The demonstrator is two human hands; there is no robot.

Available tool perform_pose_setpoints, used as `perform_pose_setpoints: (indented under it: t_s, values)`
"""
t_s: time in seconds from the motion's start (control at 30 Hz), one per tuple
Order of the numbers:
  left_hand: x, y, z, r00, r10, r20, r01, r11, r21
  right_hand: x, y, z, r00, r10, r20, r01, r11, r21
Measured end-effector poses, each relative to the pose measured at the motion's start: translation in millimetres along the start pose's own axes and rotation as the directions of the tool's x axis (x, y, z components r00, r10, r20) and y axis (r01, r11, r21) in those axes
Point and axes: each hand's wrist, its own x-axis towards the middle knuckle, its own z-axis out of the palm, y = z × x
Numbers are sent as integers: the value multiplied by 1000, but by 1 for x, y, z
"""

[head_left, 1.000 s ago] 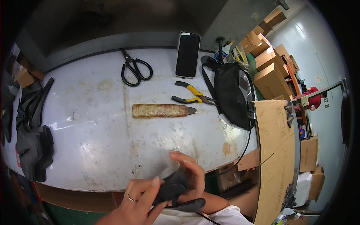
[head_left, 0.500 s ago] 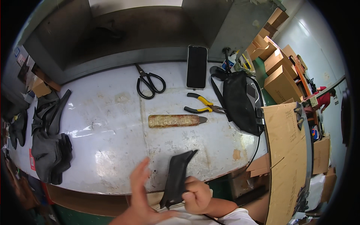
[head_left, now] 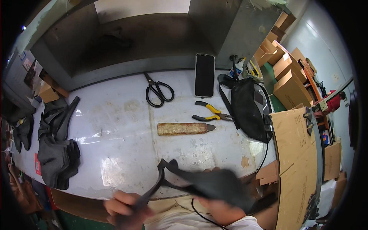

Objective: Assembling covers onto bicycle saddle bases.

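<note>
Hands meet at the bottom centre of the frame around 1 dark fabric piece (head_left: 207,184), which is smeared by motion blur. At the lower left, the left hand (head_left: 122,209) has its fingers curled shut on a thin strap-like end of that piece, and the strap rises from the fist toward a small loop near the table's front edge. The right hand (head_left: 220,209), lower centre-right, lies mostly under the wide, flat part of the fabric; it grips the material from below, though how tightly its fingers close cannot be told through the blur. The fabric piece hangs just over the front edge of the white worktable (head_left: 115,126), above the person's pale shirt. Farther up the table, in the centre, a knife with a tape-wrapped handle (head_left: 186,128) lies crosswise, well apart from both hands. Just above it to the right are yellow-handled pliers (head_left: 211,112), and black scissors (head_left: 158,91) lie at upper centre beside a dark smartphone (head_left: 204,74) lying flat. A black bag (head_left: 247,109) sits at the table's right end, touching a brown cardboard sheet (head_left: 297,161) that runs down the right of the frame. A stack of dark fabric pieces (head_left: 55,153) rests at the left edge of the table, and cardboard boxes (head_left: 287,69) fill the upper right.
</note>
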Motion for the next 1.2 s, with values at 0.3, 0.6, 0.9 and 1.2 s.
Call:
perform_pose_setpoints:
  t_s: [0.3, 0.6, 0.9, 1.2]
  values:
    - [43, 44, 23, 617, -655, 437, 764, 632, -132, 24, -28, -3, 764, 631, 131, -633, 773, -35]
    - [67, 40, 36, 229, -636, 737, 732, 611, 301, 21, -27, 6, 718, 507, 477, -66, 732, -678]
    - [56, 41, 40, 334, -482, 810, 623, 757, 194, 27, -13, -27, 691, 286, 664, -267, 955, -133]
    - [62, 44, 48, 217, -582, 784, 817, 547, 180, 31, -20, -13, 519, 453, 725, -500, 849, -172]
